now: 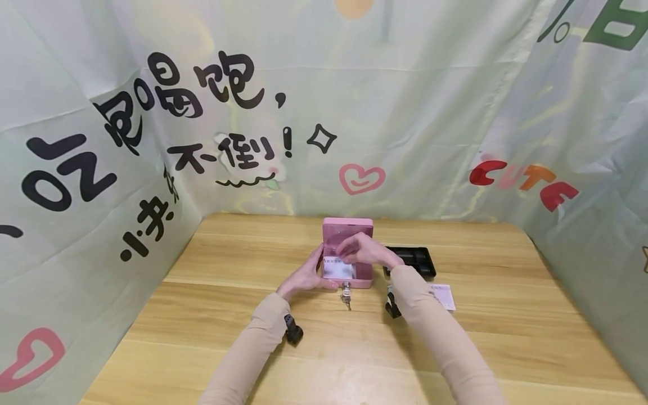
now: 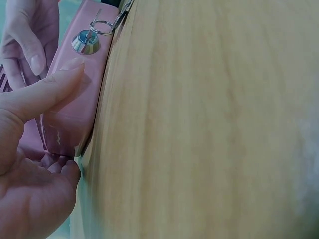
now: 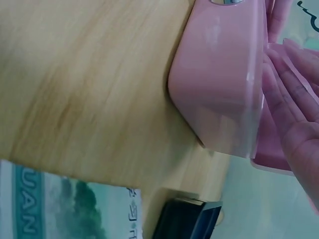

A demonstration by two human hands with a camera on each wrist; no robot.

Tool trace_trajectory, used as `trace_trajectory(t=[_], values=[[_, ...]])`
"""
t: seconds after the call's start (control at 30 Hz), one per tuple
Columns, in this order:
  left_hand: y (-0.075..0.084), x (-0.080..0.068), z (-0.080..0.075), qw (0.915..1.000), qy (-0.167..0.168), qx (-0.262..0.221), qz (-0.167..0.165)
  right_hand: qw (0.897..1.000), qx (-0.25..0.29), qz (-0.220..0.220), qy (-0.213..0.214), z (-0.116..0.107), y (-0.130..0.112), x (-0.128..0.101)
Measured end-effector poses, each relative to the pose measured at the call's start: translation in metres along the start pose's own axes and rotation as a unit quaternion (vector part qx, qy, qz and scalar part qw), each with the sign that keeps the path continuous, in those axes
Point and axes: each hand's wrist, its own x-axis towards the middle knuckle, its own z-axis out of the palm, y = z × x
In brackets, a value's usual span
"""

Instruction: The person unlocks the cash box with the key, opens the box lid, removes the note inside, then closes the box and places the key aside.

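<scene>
Your left sleeve [image 1: 243,354] and right sleeve [image 1: 448,337] are closest, over the near part of the counter [image 1: 349,360]. The pink box [image 1: 363,283] sits near the counter's far edge, about halfway along, with its lid [image 1: 349,222] up. Your left hand [image 1: 306,277] holds the box's front left corner: the thumb is on the front, and the other fingers bend at the side. Your right hand [image 1: 368,251] is over the inside, fingers loose and a bit bent, pinching nothing that shows; whether they touch the paper [image 1: 338,272] in there is hard to tell. Keys [image 1: 347,301] hang at the front lock. A black tray [image 1: 424,260] is to the right, with a note [image 1: 445,295] nearer you.

If your left hand lets go, a push could slide the box toward the far edge. If your right hand bumps the lid, it might drop on your fingers. If your right sleeve rubs the note, it could slip away.
</scene>
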Motion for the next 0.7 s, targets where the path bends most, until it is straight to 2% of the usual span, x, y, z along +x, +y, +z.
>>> trace_trajectory(t=[0.13, 0.3, 0.7], values=[[0.0002, -0.0003, 0.0000, 1.0000, -0.002, 0.002, 0.001, 1.000, 0.006, 0.000, -0.002, 0.0015, 0.0019, 0.0020], [-0.0002, 0.0002, 0.0003, 0.9998, -0.006, 0.005, 0.018, 1.000, 0.006, 0.005, -0.010, 0.0033, 0.0018, 0.0029], [0.0018, -0.0011, -0.0004, 0.9998, -0.008, 0.006, 0.019, 0.999, 0.006, 0.039, -0.002, 0.0056, 0.0027, 0.0050]])
